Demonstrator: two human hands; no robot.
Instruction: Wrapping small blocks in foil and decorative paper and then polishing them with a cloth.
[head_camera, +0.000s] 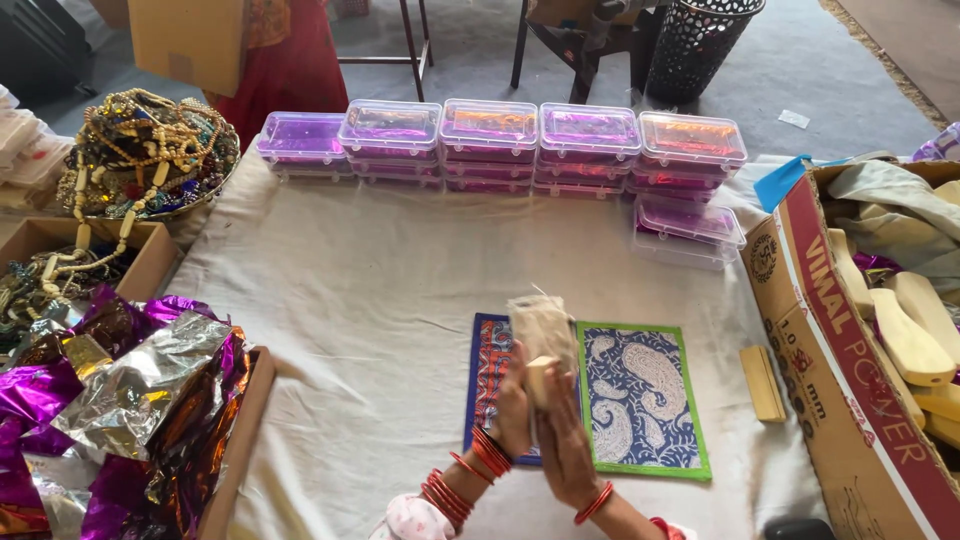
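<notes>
My left hand and my right hand are raised together over the table, both closed around a pale wooden piece with a beige mesh pouch rising above it. Red bangles ring both wrists. Under the hands lie two flat embroidered cloth pieces: a blue one with white paisley and green border, and a blue-red one partly hidden by my left hand.
Stacked clear boxes with purple contents line the far side of the white cloth. Crumpled foil fills a tray at left, beaded jewellery behind it. At right, a cardboard box of wooden pieces; a loose wooden block beside it.
</notes>
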